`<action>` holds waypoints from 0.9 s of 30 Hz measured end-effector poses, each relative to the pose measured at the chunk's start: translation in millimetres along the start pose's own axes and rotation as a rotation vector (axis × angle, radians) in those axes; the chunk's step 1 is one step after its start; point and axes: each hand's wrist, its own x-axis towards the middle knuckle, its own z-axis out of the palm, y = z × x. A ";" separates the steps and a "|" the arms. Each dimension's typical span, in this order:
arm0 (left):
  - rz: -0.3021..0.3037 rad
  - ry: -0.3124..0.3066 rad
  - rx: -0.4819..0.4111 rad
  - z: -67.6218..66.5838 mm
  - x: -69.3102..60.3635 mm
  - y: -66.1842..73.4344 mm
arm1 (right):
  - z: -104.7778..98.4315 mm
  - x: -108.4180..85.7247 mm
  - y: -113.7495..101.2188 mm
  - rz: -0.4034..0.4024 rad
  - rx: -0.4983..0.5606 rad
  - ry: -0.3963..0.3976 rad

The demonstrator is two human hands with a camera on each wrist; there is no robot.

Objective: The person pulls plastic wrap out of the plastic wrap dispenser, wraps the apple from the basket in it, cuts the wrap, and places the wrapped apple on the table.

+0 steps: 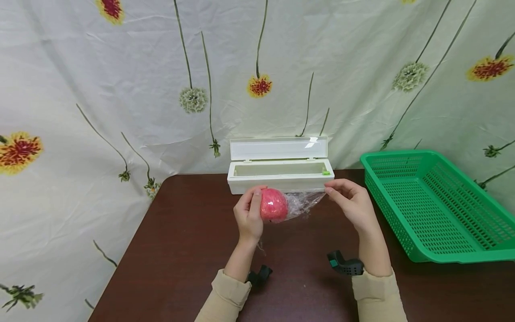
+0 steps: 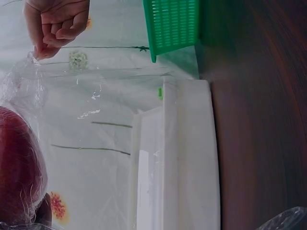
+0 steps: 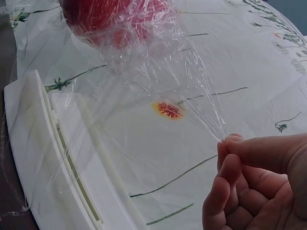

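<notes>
A round red fruit (image 1: pixel 274 205), perhaps an apple, is held up above the table in my left hand (image 1: pixel 249 215), whose fingers and thumb grip its left side. Clear plastic wrap (image 1: pixel 298 203) covers the fruit and stretches off to the right. At the far end of that wrap, my right hand (image 1: pixel 354 205) pinches a corner between thumb and fingertip, plain to see in the right wrist view. Close up in the left wrist view, the fruit (image 2: pixel 18 167) shows wrinkled film over its skin. A loose strand of film hangs below the left hand.
Behind the hands stands a long white box (image 1: pixel 277 184) with its lid raised and a small green piece at its right end. A green plastic basket (image 1: pixel 418 255) sits on the right of the dark brown table (image 1: pixel 193 250). A flowered cloth (image 1: pixel 161 80) hangs behind.
</notes>
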 end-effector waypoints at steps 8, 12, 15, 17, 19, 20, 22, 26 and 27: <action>-0.045 0.022 -0.026 -2.1 0.9 -9.3 | -1.4 0.7 0.1 0.036 0.002 0.021; -0.041 0.010 -0.022 -1.4 0.1 1.6 | -1.6 1.2 0.6 0.046 -0.003 0.032; -0.043 0.007 -0.018 -0.7 -0.7 2.0 | -1.2 1.3 0.7 0.049 0.010 0.046; -0.044 0.008 -0.016 -0.3 -1.2 1.6 | -0.5 1.1 -0.3 0.056 0.019 0.068; -0.041 0.009 -0.010 0.1 -1.7 1.1 | 0.5 0.5 -2.1 0.068 0.018 0.093; -0.038 0.010 -0.007 0.4 -1.9 1.1 | 1.0 0.1 -3.3 0.074 0.019 0.103; -0.034 0.009 -0.003 1.1 -2.3 1.4 | 2.3 -0.8 -6.1 0.080 0.009 0.120; -0.026 -0.001 0.013 3.0 -3.2 2.3 | 5.8 -3.0 -11.7 0.056 0.005 0.126; -0.024 -0.003 0.018 3.4 -3.6 2.3 | 7.0 -3.7 -13.2 0.045 0.005 0.126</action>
